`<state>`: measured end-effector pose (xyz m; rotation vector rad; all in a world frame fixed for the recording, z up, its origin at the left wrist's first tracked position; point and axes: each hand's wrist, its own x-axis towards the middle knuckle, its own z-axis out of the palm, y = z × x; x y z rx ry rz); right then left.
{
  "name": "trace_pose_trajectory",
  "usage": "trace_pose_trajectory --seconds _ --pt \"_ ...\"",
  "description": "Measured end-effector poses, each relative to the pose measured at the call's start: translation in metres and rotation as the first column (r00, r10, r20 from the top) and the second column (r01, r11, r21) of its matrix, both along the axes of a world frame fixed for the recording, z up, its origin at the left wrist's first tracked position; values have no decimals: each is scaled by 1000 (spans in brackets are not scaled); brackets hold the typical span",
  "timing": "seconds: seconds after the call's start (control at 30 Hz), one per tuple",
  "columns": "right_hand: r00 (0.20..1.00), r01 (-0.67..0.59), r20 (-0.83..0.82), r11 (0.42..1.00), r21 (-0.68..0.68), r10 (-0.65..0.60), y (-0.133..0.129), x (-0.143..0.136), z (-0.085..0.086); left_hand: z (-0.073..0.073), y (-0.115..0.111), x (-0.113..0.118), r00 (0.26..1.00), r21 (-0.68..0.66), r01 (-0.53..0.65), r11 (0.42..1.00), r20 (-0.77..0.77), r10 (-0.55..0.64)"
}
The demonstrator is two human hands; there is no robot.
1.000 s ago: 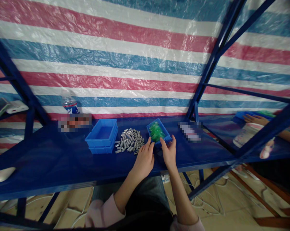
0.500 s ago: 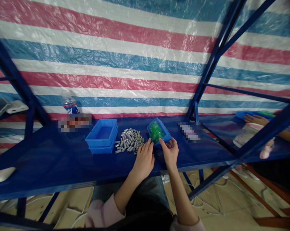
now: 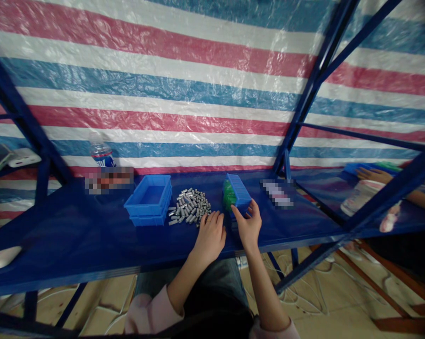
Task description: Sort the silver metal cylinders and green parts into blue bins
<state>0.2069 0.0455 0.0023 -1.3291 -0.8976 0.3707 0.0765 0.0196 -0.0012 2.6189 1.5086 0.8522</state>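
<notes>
Right hand (image 3: 248, 221) pinched blue rectangular plastic bin (image 3: 241, 190) at near end — apparently bracing leftward tilt; left hand (image 3: 211, 235) lay loosely spread.

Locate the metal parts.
In the head view, the metal parts lie near the middle, right of the stacked blue trays and beside the left hand.

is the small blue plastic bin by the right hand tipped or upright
Tipped: the small blue plastic bin has a long side facing up, with shiny green pieces at its left.
</notes>
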Motion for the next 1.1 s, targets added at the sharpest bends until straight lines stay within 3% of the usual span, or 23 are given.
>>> trace_pose_trajectory --seconds 0.13,0.23,0.37,0.5,0.77,1.1 --pt "999 7 46 1000 22 -8 0 -1 -2 1 0 0 1000 5 2 1000 -12 -2" --pt "980 19 196 997 69 -32 -1 0 -4 1 0 0 1000 2 1 1000 -20 -1" --pt "893 15 443 989 146 -79 -3 2 -3 1 0 0 1000 -8 -2 1000 -29 2" --pt "807 51 578 989 137 -121 -6 0 3 2 -1 0 1000 -6 4 1000 -30 -4" --pt "734 121 663 989 88 -148 -8 -4 3 2 -1 0 999 -19 3 1000 -37 -4" --pt "759 -51 650 990 134 -49 -7 -1 2 3 -2 -1 999 -27 0 1000 -35 -1"
